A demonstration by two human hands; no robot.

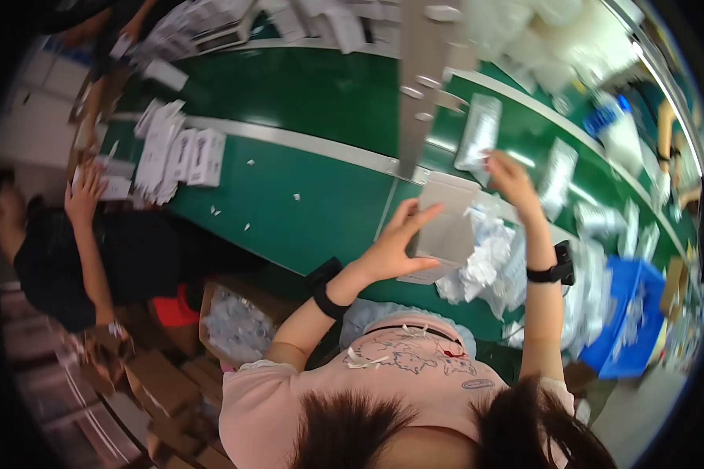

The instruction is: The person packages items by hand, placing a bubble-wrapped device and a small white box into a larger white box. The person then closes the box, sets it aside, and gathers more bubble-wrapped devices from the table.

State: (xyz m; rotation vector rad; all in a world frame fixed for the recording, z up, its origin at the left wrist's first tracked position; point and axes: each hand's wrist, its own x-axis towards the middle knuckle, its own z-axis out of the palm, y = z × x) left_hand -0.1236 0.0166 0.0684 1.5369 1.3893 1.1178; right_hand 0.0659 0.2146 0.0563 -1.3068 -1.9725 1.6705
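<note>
An open white cardboard box (448,227) stands tilted in my left hand (399,244), thumb and fingers around its near side and its flap raised. On the far side of it, a shiny, clear-wrapped packet (479,133) is at the green conveyor belt. The curled fingers of my right hand (515,184) pinch at the lower edge of this packet. Crumpled white papers and clear plastic (489,254) lie heaped just right of the box, under my right forearm.
More wrapped packets (558,176) lie on the belt at right, near a blue bin (626,316). A metal post (418,86) rises beyond the box. Small white boxes (205,156) and flat cartons (161,148) sit at left, beside a co-worker's hand (86,191).
</note>
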